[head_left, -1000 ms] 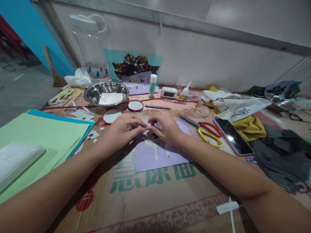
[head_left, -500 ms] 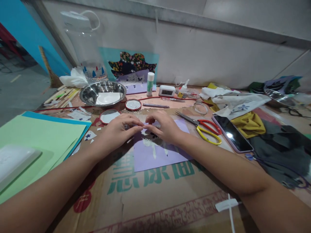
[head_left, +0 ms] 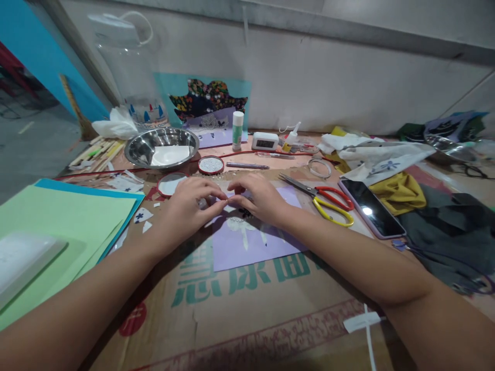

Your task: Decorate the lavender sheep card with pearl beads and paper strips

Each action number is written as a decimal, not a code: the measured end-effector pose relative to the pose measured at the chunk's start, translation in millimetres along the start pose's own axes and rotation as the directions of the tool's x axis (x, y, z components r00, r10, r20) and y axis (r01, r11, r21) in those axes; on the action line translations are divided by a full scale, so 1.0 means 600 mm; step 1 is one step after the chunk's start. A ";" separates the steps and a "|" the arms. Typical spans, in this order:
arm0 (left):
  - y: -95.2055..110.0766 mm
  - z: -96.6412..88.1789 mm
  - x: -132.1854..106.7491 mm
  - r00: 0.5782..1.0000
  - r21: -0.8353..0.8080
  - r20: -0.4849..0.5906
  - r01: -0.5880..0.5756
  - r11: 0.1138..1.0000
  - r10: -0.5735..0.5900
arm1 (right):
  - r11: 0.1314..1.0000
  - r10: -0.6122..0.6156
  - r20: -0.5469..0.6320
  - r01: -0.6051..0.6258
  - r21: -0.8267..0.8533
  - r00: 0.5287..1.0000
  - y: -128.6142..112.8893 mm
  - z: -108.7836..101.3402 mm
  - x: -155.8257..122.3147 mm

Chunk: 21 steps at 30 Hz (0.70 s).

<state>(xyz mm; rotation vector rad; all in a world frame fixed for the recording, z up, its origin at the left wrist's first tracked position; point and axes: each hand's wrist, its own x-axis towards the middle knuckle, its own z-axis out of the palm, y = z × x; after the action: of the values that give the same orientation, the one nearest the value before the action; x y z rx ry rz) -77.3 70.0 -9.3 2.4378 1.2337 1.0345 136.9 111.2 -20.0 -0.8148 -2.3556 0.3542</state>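
A lilac paper sheet (head_left: 253, 247) with pale shapes stuck on it lies on brown printed cardboard (head_left: 235, 309). My left hand (head_left: 189, 206) and my right hand (head_left: 259, 198) meet fingertip to fingertip over the sheet's far edge. Both have their fingers curled and pinched together on something too small to make out. A red-rimmed lid of small white beads (head_left: 211, 165) and a second round lid (head_left: 170, 184) lie just beyond my left hand.
Red-and-yellow scissors (head_left: 328, 203) and a dark phone (head_left: 371, 207) lie right of my hands, with cloth beyond. Green and blue paper sheets (head_left: 65, 216) lie left. A steel bowl (head_left: 162, 147), glue stick (head_left: 237, 130), small clock (head_left: 265, 140) and big plastic jar (head_left: 131, 77) stand near the wall.
Both hands stay pinched together at the sheet's far edge, with only small finger movements. The view has shifted slightly.
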 end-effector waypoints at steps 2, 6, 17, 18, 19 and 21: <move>0.000 0.002 0.000 0.999 0.071 -0.008 -0.041 0.997 0.042 | 1.000 -0.011 0.009 0.012 -0.016 1.000 -0.002 0.000 0.001; 0.003 0.004 0.000 0.997 0.137 -0.008 -0.069 0.988 0.070 | 0.999 -0.004 0.060 0.007 -0.052 0.998 -0.005 0.000 0.004; 0.000 0.001 -0.001 0.997 0.242 0.059 -0.060 0.968 0.047 | 0.997 0.008 0.014 -0.007 -0.073 1.000 -0.005 -0.004 0.002; -0.001 0.002 -0.002 0.995 0.278 0.080 -0.075 0.958 0.055 | 0.997 0.001 -0.010 -0.002 -0.075 1.000 -0.004 -0.004 0.001; -0.001 0.003 -0.003 0.993 0.318 0.098 -0.097 0.943 0.069 | 0.997 -0.004 -0.025 0.002 -0.078 1.000 -0.004 -0.005 0.001; -0.002 0.006 -0.005 0.985 0.395 0.126 -0.155 0.906 0.114 | 0.997 -0.005 -0.025 0.002 -0.083 1.000 -0.003 -0.006 0.000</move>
<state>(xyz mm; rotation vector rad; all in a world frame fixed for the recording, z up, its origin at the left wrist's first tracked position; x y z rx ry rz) -76.9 68.7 -13.9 2.8818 1.3755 0.7313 138.2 109.9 -16.5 -0.8486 -2.3611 0.2448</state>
